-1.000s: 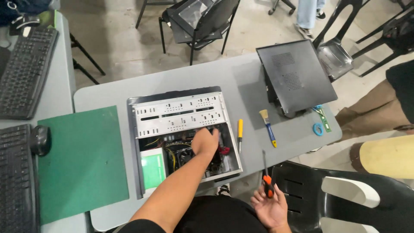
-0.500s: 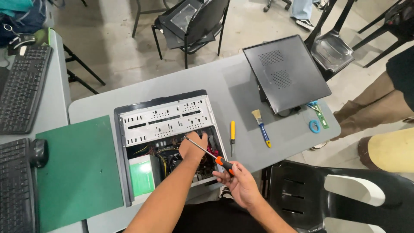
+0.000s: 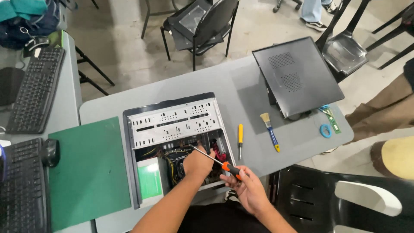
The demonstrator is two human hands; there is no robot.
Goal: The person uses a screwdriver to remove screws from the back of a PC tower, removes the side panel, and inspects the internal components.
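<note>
Grey table carries an open computer case, where the left hand reaches inside, fingers curled among the cables, though whether it grips anything I cannot tell. Just beside it, the right hand is closed around an orange-handled screwdriver, its tip pointing into the case. Beyond the right hand lie 1 yellow screwdriver, 1 blue-handled brush and a black side panel; left of the left hand lies a green mat.

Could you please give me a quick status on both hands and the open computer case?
Left hand inside open computer case, among the cables. Right hand grips orange-handled screwdriver, tip aimed into case. Nothing blocking the opening.
</note>
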